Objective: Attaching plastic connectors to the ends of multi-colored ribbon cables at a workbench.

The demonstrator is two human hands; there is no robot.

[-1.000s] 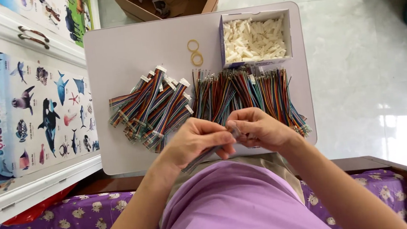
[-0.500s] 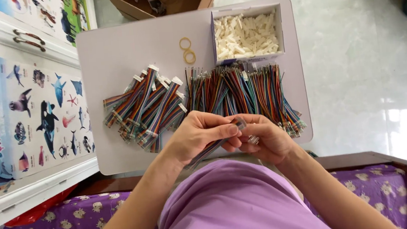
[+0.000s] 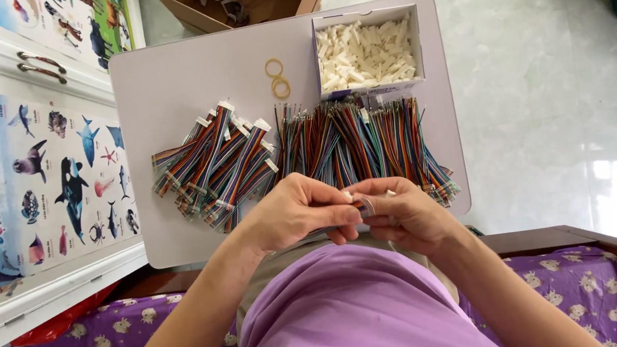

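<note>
i hold a little bunch of thin wires (image 3: 366, 206) right between my two hands, low over the near edge of the surface (image 3: 166, 82) and just above my lap. the bunch is small and mostly hidden by my fingers, so i can only see a short striped bit of it, with a small white end piece poking out at the top.

my left hand (image 3: 293, 213) is curled, with the thumb and first fingers pressed together on the left side of the bunch. my right hand (image 3: 401, 214) is curled too, and its fingers pinch the same bunch from the other side. my two hands touch each other at the fingertips.

just behind my hands lies a wide row of loose wires (image 3: 365, 142) in many colours, spread like a fan on the surface. to the left of that row is a pile of wire bundles with white plugs (image 3: 214, 163), lying slanted and on top of each other.

further back sits an open white box (image 3: 365, 18) full of small white plastic plugs (image 3: 365, 53). just left of the box lie two yellow rubber bands (image 3: 276, 78), touching each other.

past the far edge of the surface is a brown cardboard box (image 3: 249, 0) on the shiny tiled floor (image 3: 539, 86). on my left is a white cupboard with sea animal pictures (image 3: 33, 175). my shirt is purple (image 3: 358, 310).
</note>
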